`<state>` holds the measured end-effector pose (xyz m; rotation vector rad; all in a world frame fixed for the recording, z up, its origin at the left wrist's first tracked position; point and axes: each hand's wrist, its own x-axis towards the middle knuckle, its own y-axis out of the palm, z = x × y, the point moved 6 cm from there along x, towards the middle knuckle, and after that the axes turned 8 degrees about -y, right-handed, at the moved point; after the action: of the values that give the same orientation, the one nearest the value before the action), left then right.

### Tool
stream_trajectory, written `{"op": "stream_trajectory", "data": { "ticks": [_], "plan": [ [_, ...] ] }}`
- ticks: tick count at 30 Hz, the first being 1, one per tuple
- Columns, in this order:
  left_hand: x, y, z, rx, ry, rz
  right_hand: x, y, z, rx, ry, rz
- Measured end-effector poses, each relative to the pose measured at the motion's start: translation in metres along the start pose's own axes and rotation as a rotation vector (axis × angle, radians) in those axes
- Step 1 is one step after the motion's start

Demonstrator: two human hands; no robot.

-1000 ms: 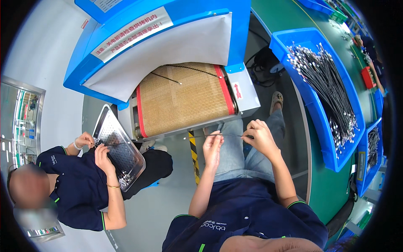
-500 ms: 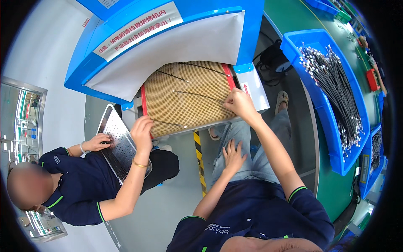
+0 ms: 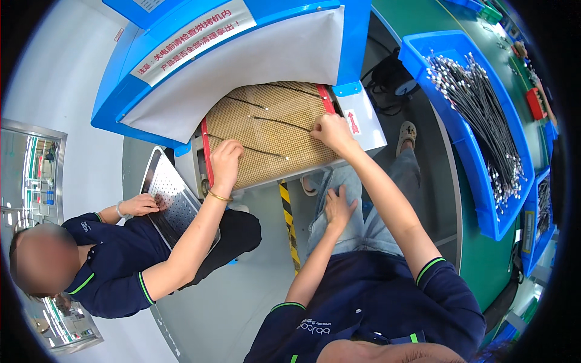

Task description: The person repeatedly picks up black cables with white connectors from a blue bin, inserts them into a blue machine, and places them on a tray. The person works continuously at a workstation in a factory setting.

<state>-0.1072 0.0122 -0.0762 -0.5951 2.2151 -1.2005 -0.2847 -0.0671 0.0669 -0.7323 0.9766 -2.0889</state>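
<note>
My right hand (image 3: 331, 130) pinches one end of a thin black cable (image 3: 282, 123) over the right side of a tan mesh conveyor belt (image 3: 266, 166). The cable's other tip lies toward the belt's middle. My left hand (image 3: 340, 209) rests on my thigh with its fingers apart, holding nothing. A co-worker's hand (image 3: 226, 162) reaches over the belt's left edge, at another black cable (image 3: 260, 151) with a white tip. Two more black cables, a short one (image 3: 247, 102) and one near the right edge (image 3: 293, 89), lie farther in, by the white curtain (image 3: 242, 60).
The belt runs into a blue machine (image 3: 354, 42). Seated at left, the co-worker has a perforated metal tray (image 3: 175, 187) with black cables on the lap. At right, a blue bin (image 3: 496, 227) full of cables stands on a green table (image 3: 469, 284). Yellow-black tape (image 3: 288, 224) marks the floor.
The co-worker's hand has moved rightward over the belt, and the cable at it has shifted right and inward. My pinched cable has moved slightly inward. My left hand stays on my thigh.
</note>
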Motion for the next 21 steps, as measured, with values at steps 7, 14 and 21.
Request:
{"op": "stream_trajectory", "data": {
  "ticks": [7, 14, 21],
  "plan": [
    [0.006, 0.0, 0.005, -0.033, 0.09, 0.063, -0.04, -0.067, 0.017, 0.213, -0.031, -0.092],
    [-0.076, -0.023, -0.019, 0.024, 0.297, 0.204, -0.142, -0.282, 0.041, -0.074, 0.057, -0.699],
    [-0.114, -0.038, -0.027, -0.01, 0.378, 0.297, -0.228, -0.334, -0.057, -0.544, 0.452, -0.662]
  ]
}}
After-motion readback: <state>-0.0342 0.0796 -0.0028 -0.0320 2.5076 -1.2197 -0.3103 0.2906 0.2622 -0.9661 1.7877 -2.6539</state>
